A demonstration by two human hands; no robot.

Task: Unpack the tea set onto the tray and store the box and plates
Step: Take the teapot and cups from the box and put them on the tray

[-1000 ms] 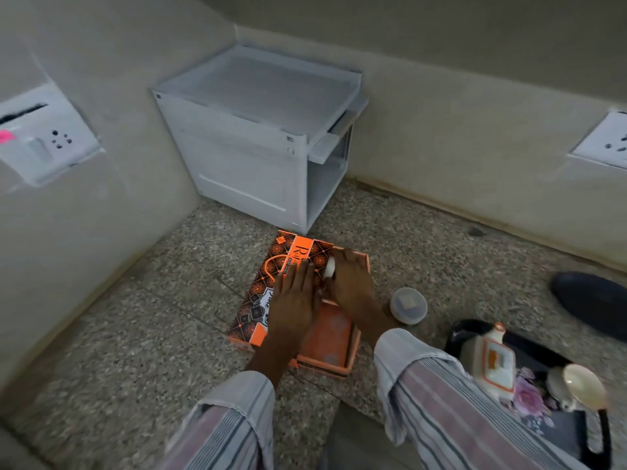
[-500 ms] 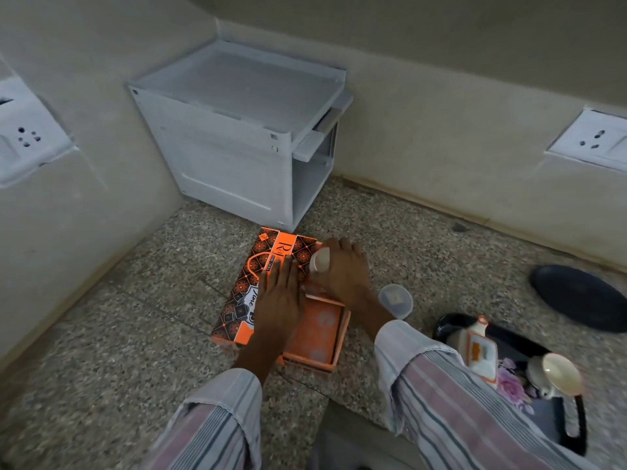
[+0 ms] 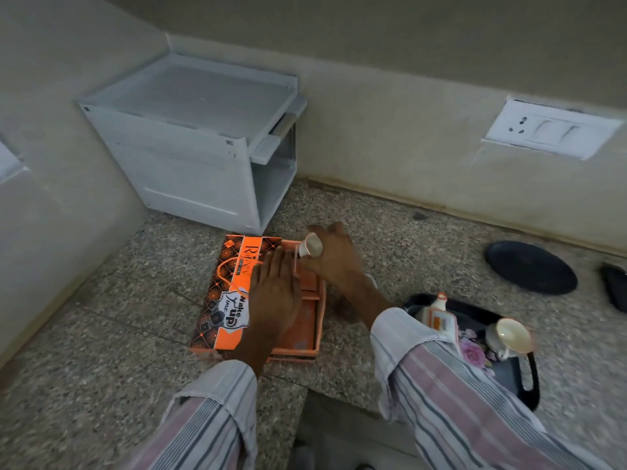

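An orange patterned tea-set box point(image 3: 224, 293) lies open on the speckled floor, its lid flap to the left. My left hand point(image 3: 276, 296) rests flat on the box with straight fingers. Just above the box's far right corner, my right hand point(image 3: 334, 257) grips a small white cup point(image 3: 310, 245), tilted on its side. A black tray point(image 3: 522, 385) at the right carries a white and orange teapot point(image 3: 437, 317) and a cream cup point(image 3: 510, 335) on a flowered pattern. My right forearm hides the floor beside the box.
A white storage cabinet point(image 3: 190, 164) with an open side stands in the corner behind the box. A black round plate point(image 3: 531, 268) lies on the floor at the right, with a dark object point(image 3: 614, 290) past it. Walls close in left and behind.
My right hand has lifted the white cup out of the box and a little to the right. The left hand stays flat on the box. The cup on the floor is now hidden.
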